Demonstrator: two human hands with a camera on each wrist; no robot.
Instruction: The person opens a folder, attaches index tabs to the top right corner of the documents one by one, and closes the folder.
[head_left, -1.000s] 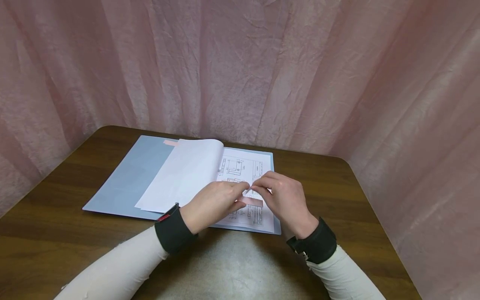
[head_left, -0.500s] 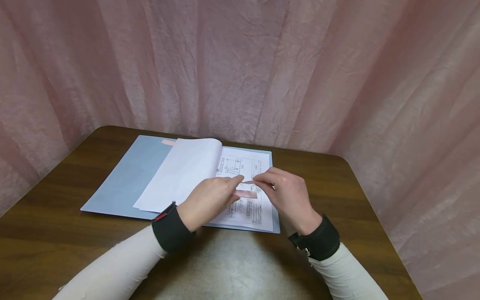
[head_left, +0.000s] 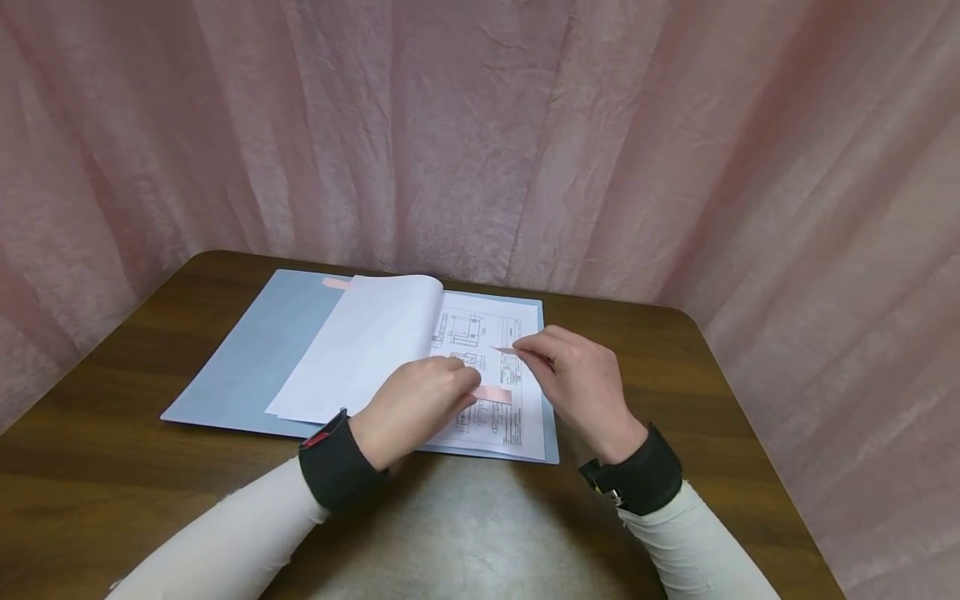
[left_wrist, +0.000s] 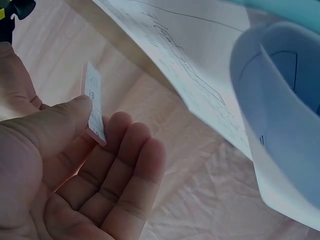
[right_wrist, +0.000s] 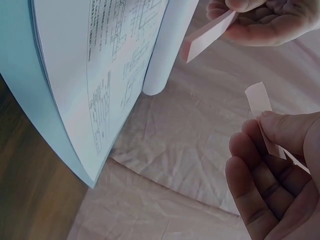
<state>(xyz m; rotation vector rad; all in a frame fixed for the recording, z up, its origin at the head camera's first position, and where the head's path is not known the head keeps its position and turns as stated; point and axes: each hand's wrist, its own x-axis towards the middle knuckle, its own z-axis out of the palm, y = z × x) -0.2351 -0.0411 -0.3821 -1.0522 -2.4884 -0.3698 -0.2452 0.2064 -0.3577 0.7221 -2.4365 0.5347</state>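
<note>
In the head view, my left hand [head_left: 420, 404] holds a narrow pad of pink sticky notes [head_left: 493, 394] above the printed sheet. Its thumb and fingers pinch the pad [left_wrist: 95, 102], whose printed back shows in the left wrist view. My right hand [head_left: 579, 385] pinches a single pink sticky note [head_left: 504, 350] between thumb and fingertips, apart from the pad. The right wrist view shows this strip [right_wrist: 262, 107] slightly bent. Below both hands lies a sheet with technical drawings [head_left: 483, 321]. A turned-over white page [head_left: 360, 346] curls away to its left.
An open light blue folder [head_left: 232, 375] lies under the sheets on the brown wooden table [head_left: 637, 354]. Another pink sticky note [head_left: 337, 283] sticks out from the turned page's top left edge. A pink curtain [head_left: 480, 142] hangs behind the table.
My right hand has drawn the single sticky note up and away from the pad. The pad stays in my left hand, whose fingers have curled more.
</note>
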